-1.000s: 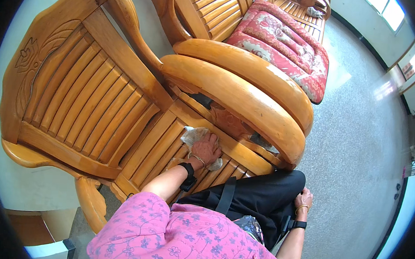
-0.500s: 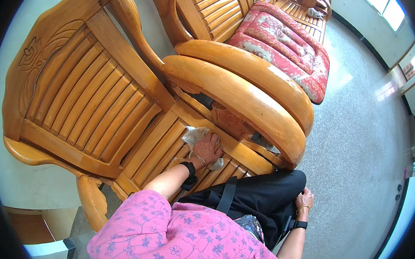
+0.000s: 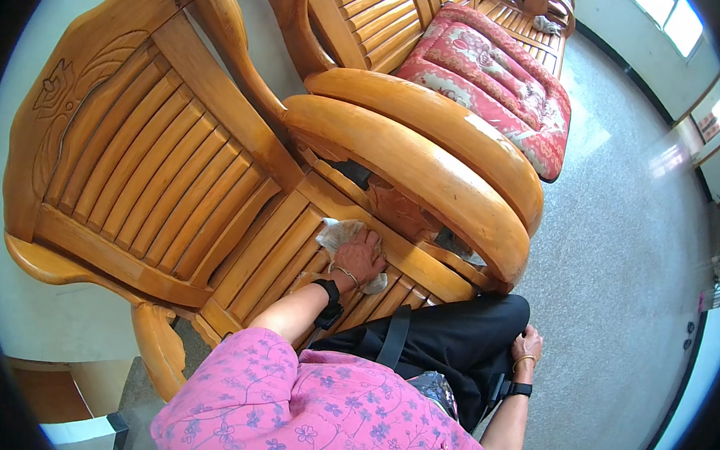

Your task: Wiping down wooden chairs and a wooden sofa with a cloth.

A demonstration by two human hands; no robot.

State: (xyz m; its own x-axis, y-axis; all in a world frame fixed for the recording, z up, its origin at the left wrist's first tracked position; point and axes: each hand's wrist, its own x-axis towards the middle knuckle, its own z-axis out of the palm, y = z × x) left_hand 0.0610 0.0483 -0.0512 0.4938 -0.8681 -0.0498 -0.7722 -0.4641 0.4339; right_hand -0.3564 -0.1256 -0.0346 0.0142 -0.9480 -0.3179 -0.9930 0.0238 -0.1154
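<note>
A wide wooden armchair (image 3: 157,171) with a slatted back and slatted seat fills the left of the view, its thick rounded armrest (image 3: 412,179) curving along the seat's right edge. Beyond that armrest stands a wooden bench (image 3: 405,30) carrying a red patterned cushion (image 3: 500,85) on its seat. Grey speckled floor (image 3: 621,266) spreads to the right. The person, in a pink flowered top and black trousers, has the left hand (image 3: 360,258) pressed flat, fingers spread, on a pale crumpled cloth (image 3: 339,234) that lies on the seat slats near the seat's right edge, just under the armrest. The right hand (image 3: 526,347) rests loosely curled on the right knee, well apart from the cloth, holding nothing.
</note>
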